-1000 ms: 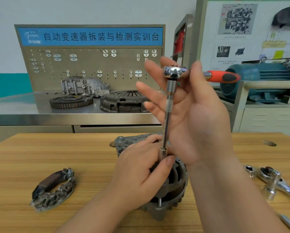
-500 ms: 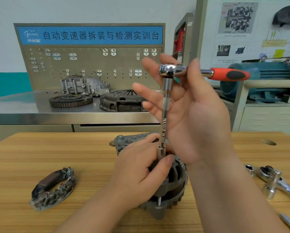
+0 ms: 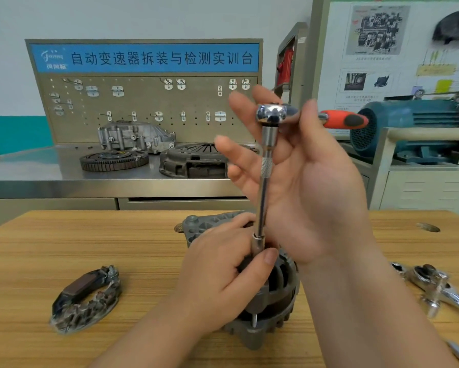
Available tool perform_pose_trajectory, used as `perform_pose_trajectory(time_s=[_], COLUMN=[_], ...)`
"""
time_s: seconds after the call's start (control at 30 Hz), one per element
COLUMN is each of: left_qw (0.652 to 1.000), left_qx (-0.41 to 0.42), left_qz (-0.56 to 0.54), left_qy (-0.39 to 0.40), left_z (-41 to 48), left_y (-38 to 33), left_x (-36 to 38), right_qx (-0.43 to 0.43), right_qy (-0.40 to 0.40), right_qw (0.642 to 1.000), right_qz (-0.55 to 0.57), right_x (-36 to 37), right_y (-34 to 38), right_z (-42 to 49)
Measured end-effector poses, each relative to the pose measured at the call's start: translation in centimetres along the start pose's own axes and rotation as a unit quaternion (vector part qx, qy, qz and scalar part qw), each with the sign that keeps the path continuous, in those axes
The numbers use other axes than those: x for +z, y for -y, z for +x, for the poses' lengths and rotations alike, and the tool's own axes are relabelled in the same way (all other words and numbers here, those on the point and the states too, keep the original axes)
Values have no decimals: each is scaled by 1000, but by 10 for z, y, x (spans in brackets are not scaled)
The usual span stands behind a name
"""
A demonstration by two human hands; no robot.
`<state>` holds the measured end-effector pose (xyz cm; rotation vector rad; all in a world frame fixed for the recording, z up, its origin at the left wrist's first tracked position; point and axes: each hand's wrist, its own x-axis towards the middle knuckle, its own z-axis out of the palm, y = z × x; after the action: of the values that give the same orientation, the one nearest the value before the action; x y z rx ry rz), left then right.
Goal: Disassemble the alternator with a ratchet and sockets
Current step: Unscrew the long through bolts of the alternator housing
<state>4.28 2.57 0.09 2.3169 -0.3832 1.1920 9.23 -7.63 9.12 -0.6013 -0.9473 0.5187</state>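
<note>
The grey alternator (image 3: 276, 296) stands on the wooden table (image 3: 116, 248). A chrome extension bar (image 3: 262, 197) rises upright from it, with a socket (image 3: 257, 244) at its foot. On top sits the ratchet (image 3: 272, 114), whose orange handle (image 3: 345, 119) points right. My left hand (image 3: 217, 282) lies over the alternator, thumb and fingers curled round the socket. My right hand (image 3: 302, 187) is raised with fingers straight and spread behind the bar. The ratchet's handle passes between that thumb and the fingers. The bolt under the socket is hidden.
A removed rectifier piece (image 3: 86, 296) lies at the table's left. A second ratchet (image 3: 435, 285) with loose sockets lies at the right. Behind, a steel bench holds a flywheel (image 3: 114, 159), a clutch cover (image 3: 193, 160) and a housing (image 3: 135, 136). A blue motor (image 3: 414, 123) stands far right.
The ratchet handle swung a little to the right and then back, my right hand moving with it. My left hand and the alternator stayed in place.
</note>
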Motion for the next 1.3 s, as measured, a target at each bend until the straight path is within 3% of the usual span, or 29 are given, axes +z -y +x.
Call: perform_pose_trajectory(time_s=[0.27, 0.53, 0.77, 1.03, 1.2, 1.3], left_qw=[999, 1000, 999, 999, 998, 997], left_qx=[-25, -1, -2, 16, 2, 0], left_qz=[23, 25, 43, 26, 64, 67], left_qy=[-6, 6, -8, -13, -29, -24], left_z=[1, 0, 0, 0, 1, 2], left_y=[-1, -1, 0, -1, -2, -3], left_x=[1, 0, 1, 2, 3, 2], right_qx=[-114, -28, -122, -14, -104, -114], right_qy=[-25, -10, -37, -1, -18, -20], right_qw=[987, 999, 983, 1000, 988, 985], right_qz=[-112, -25, -132, -25, -112, -127], right_x=[3, 1, 5, 2, 5, 4], right_y=[-2, -3, -2, -1, -2, 0], right_z=[-1, 0, -1, -1, -2, -3])
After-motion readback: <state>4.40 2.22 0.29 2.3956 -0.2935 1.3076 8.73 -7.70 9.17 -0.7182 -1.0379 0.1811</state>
